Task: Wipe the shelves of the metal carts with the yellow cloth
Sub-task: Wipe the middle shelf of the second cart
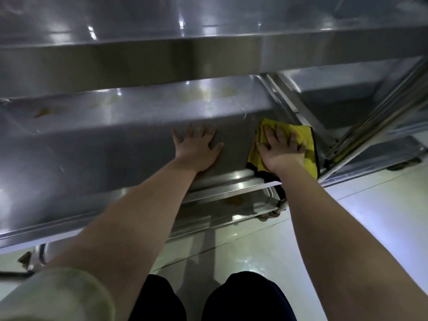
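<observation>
A steel cart fills the view, with a top shelf (115,63), a middle shelf (104,158) and a lower shelf (222,209) beneath. The yellow cloth (308,144), dark-edged, lies at the right end of the middle shelf. My right hand (281,147) presses flat on the cloth with fingers spread. My left hand (198,147) rests flat on the bare middle shelf, just left of the cloth, fingers straight. Brownish stains mark the far part of the middle shelf (203,96) and the lower shelf.
A second metal cart (347,89) stands to the right, its upright posts (370,133) close to the cloth. Pale tiled floor (347,216) lies below and to the right. My dark-trousered knees (243,297) are near the cart's front edge.
</observation>
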`<state>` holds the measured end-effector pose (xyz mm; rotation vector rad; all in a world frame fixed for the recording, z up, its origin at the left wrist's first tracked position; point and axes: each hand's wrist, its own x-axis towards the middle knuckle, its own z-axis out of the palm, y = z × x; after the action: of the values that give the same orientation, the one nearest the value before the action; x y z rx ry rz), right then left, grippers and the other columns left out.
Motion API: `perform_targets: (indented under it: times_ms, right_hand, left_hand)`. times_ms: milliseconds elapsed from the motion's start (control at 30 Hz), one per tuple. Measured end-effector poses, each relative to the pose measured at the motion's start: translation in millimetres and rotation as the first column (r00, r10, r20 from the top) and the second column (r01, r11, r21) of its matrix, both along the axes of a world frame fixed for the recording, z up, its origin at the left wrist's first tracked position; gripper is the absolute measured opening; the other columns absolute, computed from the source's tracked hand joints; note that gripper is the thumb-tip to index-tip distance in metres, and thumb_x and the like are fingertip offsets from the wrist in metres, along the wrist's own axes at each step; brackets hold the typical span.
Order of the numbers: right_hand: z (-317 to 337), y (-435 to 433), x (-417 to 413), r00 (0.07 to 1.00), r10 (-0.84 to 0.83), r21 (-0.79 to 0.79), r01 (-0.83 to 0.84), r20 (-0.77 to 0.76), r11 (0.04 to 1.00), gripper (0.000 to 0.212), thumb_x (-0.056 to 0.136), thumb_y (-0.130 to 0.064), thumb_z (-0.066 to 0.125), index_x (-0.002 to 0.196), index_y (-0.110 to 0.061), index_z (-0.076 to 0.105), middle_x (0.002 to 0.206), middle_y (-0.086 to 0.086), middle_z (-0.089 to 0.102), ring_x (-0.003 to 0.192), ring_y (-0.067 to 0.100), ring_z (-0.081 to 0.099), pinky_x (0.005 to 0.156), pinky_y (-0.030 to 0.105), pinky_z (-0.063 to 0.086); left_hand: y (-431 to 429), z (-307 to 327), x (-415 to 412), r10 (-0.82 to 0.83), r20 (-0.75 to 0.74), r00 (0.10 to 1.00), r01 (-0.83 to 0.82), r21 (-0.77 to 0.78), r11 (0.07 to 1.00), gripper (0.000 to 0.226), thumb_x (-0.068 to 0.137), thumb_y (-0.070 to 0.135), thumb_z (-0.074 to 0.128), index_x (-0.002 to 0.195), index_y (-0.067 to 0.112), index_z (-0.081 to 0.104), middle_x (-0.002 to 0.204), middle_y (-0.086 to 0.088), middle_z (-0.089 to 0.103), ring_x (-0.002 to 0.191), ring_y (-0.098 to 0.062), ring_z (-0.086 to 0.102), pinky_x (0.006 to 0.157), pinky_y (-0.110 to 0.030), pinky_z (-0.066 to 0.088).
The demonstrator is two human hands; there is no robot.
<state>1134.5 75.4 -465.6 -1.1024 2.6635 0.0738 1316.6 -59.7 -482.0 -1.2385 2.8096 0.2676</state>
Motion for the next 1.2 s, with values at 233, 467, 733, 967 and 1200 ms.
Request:
perform_targets:
  times_ms: [233, 467, 733, 967, 1200]
  right_hand:
    - [-9.0, 15.3, 4.9, 0.998, 0.059, -0.028, -0.058, 0.003, 0.998, 0.062, 0.099, -0.061, 0.017, 0.153, -0.043, -0.007, 0.163, -0.01, -0.012, 0.149, 0.035, -0.012, 0.115, 0.062, -0.007]
    - [-14.2, -12.2, -11.2, 0.993, 0.119, 0.005, -0.119, 0.002, 0.993, 0.061, 0.098, -0.064, 0.013, 0.151, -0.046, -0.01, 0.162, -0.011, -0.019, 0.147, 0.036, -0.019, 0.114, 0.065, -0.009]
    - [-14.1, -129.0, -63.2, 0.985, 0.167, -0.18, -0.173, -0.046, 0.968, 0.058, 0.099, -0.059, 0.02, 0.153, -0.045, 0.007, 0.165, -0.008, 0.001, 0.149, 0.037, -0.005, 0.114, 0.065, -0.004]
    - [-11.6, -164.9, -79.5, 0.971, 0.212, -0.158, -0.228, -0.112, 0.961, 0.06, 0.097, -0.061, 0.023, 0.153, -0.042, 0.013, 0.164, -0.006, 0.007, 0.148, 0.038, 0.005, 0.116, 0.063, 0.007]
    - [-8.6, -54.4, -41.9, 0.866, 0.5, -0.062, -0.499, 0.0, 0.864, 0.058, 0.1, -0.059, 0.021, 0.149, -0.052, -0.008, 0.162, -0.016, -0.013, 0.15, 0.025, -0.012, 0.119, 0.053, -0.007]
  left_hand:
    - [-17.6, 1.2, -60.3, 0.004, 0.057, 0.998, 0.0, -0.069, 0.998, 0.061, 0.096, 0.066, 0.01, 0.153, 0.045, 0.0, 0.164, 0.005, -0.008, 0.15, -0.031, -0.008, 0.11, -0.072, -0.002]
    - [-39.0, -5.8, -68.6, 0.008, 0.073, 0.997, -0.001, -0.1, 0.995, 0.061, 0.094, 0.069, 0.006, 0.15, 0.05, -0.006, 0.164, 0.007, -0.009, 0.15, -0.031, -0.008, 0.112, -0.069, 0.0]
    - [-48.1, -15.5, -71.7, 0.008, 0.041, 0.999, -0.002, -0.15, 0.989, 0.06, 0.094, 0.068, 0.006, 0.15, 0.05, -0.007, 0.164, 0.008, -0.008, 0.15, -0.029, -0.007, 0.113, -0.067, 0.0]
    - [-59.3, -16.0, -78.8, 0.029, 0.028, 0.999, -0.025, -0.127, 0.992, 0.056, 0.099, 0.06, 0.008, 0.151, 0.048, -0.008, 0.164, 0.008, -0.01, 0.15, -0.028, -0.009, 0.114, -0.065, -0.003]
    - [-57.7, -10.8, -81.1, 0.042, 0.035, 0.999, -0.039, -0.077, 0.996, 0.052, 0.102, 0.051, 0.008, 0.151, 0.048, -0.009, 0.163, 0.009, -0.013, 0.15, -0.027, -0.012, 0.114, -0.065, -0.008]
